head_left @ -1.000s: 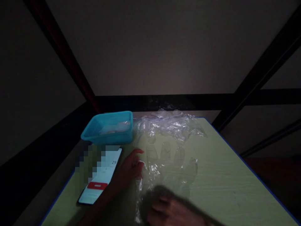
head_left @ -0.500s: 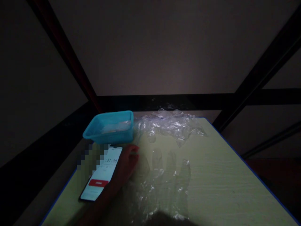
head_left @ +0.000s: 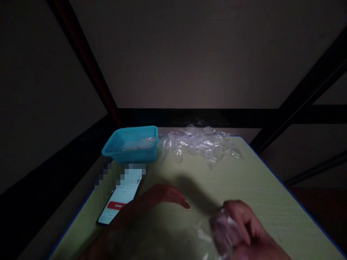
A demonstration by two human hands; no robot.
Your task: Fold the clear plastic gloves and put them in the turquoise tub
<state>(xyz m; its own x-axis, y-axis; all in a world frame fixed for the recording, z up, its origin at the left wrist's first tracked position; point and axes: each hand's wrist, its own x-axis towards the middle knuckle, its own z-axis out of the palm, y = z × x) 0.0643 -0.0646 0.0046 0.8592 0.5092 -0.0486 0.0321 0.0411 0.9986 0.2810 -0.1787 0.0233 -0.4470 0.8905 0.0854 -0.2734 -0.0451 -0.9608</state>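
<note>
My right hand (head_left: 248,225), at the lower right, has its fingers closed around part of a clear plastic glove (head_left: 223,229). The gathered film shines between thumb and fingers, and its lower part is blurred near the bottom edge. Left of it, my left hand (head_left: 169,195) is held with its fingers stretched out and pointing right, nothing gripped in them. Its lower side is partly lost behind a blurred patch. Under the left forearm lies a phone (head_left: 126,193) with a lit screen and a red button.
A turquoise plastic basket (head_left: 135,157) with whitish film-like contents stands at the back left. Several crumpled clear plastic gloves (head_left: 200,142) lie in a heap along the table's far edge. The pale table (head_left: 271,202) has a blue rim; a wall rises behind it.
The clear glove that lay spread on the table is now lifted and bunched in my right hand, which has come into view. My left hand has moved right and nearer.
</note>
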